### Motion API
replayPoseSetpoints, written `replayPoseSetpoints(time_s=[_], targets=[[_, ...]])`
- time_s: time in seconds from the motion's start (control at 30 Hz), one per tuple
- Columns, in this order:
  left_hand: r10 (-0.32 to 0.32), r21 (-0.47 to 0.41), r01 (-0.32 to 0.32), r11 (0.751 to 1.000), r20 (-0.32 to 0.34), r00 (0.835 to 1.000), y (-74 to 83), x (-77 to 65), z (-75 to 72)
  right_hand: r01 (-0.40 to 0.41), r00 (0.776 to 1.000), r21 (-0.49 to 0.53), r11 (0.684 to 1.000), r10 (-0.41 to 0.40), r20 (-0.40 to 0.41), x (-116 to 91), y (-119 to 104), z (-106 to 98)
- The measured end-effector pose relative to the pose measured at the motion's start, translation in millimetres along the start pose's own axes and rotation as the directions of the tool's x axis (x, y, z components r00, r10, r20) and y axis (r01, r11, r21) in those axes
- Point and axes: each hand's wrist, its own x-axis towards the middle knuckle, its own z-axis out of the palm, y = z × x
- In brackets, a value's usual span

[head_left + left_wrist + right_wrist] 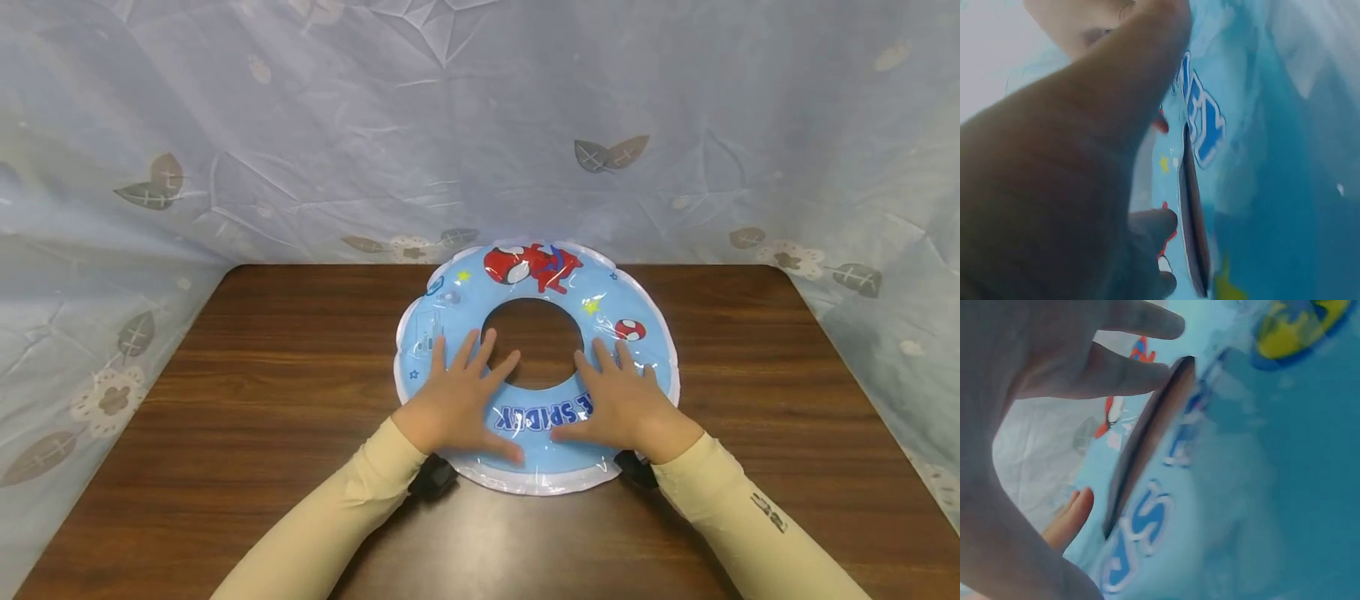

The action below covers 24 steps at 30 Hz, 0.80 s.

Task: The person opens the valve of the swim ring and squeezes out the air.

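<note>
A light-blue inflatable swim ring (543, 450) with cartoon figures, stars and blue lettering lies on the wooden table, its round hole toward the middle. My left hand (459, 406) is spread over the ring's near left part, fingertips by the hole's edge. Over the near right part my right hand (624, 406) is spread too, its fingers pointing away. In the left wrist view the ring (1279, 187) fills the right side, beside the dark left hand (1066, 162). The right wrist view has the right hand (1041, 394) with straight fingers above the ring (1254, 506). Contact with its surface is hard to tell.
The brown wooden table (262, 375) extends to both sides of the ring. Behind it and at its sides hangs a pale grey-blue curtain (337, 125) with leaf and flower prints. A dark wrist device (432, 478) sits under the left wrist.
</note>
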Motion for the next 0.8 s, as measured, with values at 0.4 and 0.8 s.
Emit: replayPoseSetpoints(time_s=[0.4, 0.8], targets=[[-0.084, -0.044, 0.087, 0.995, 0.066, 0.994, -13.4, 5.6, 7.2, -0.051, 0.995, 0.038, 0.998, 0.047, 0.091, 4, 7, 2], [-0.076, -0.045, 0.078, 0.996, 0.046, 0.996, -13.3, 6.6, 11.7, -0.044, 0.995, 0.041, 0.998, 0.040, 0.092, 5, 6, 6]])
